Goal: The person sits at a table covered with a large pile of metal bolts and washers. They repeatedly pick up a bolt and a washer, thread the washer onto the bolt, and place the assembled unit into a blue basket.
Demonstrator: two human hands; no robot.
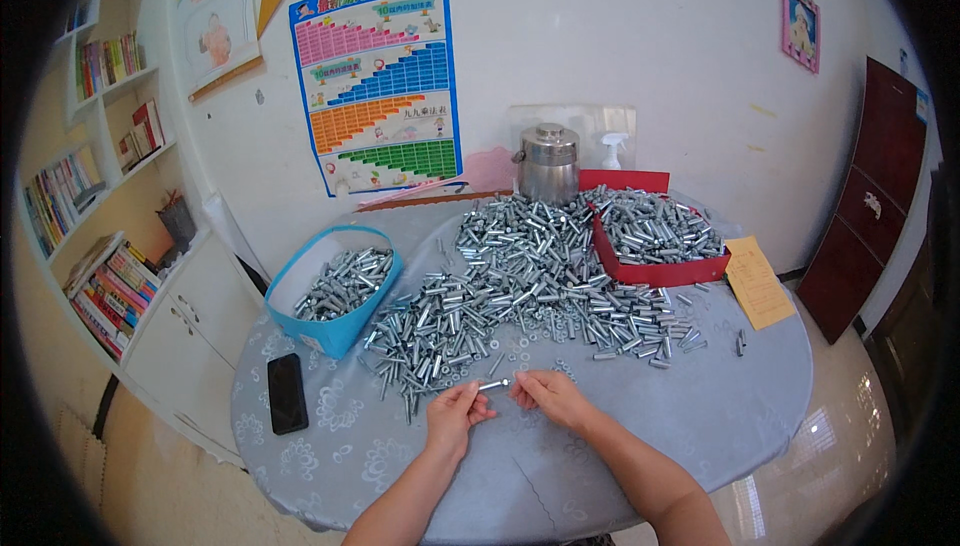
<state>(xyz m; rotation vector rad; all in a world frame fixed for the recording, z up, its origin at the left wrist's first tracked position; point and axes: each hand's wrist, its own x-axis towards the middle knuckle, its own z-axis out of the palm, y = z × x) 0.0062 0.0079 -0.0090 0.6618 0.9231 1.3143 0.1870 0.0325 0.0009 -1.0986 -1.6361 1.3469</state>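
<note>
Low over the near side of the table, a short silvery sleeve anchor bolt (492, 385) lies almost level between my two hands. Thumb and fingers of my left hand (455, 416) pinch its left end. At its other end, where a wider nut or washer seems to sit, the fingertips of my right hand (552, 398) are closed together. Just beyond my hands spreads a large heap of similar metal bolts and sleeves (520, 266). Several small loose nuts and washers (563, 367) are scattered at the heap's near edge.
A blue bin (335, 334) of metal parts stands at left, above a black phone (287, 394). At right is a red box (665, 273) of parts beside a yellow paper (757, 284). A steel pot (549, 163) and white spray bottle (613, 151) stand behind.
</note>
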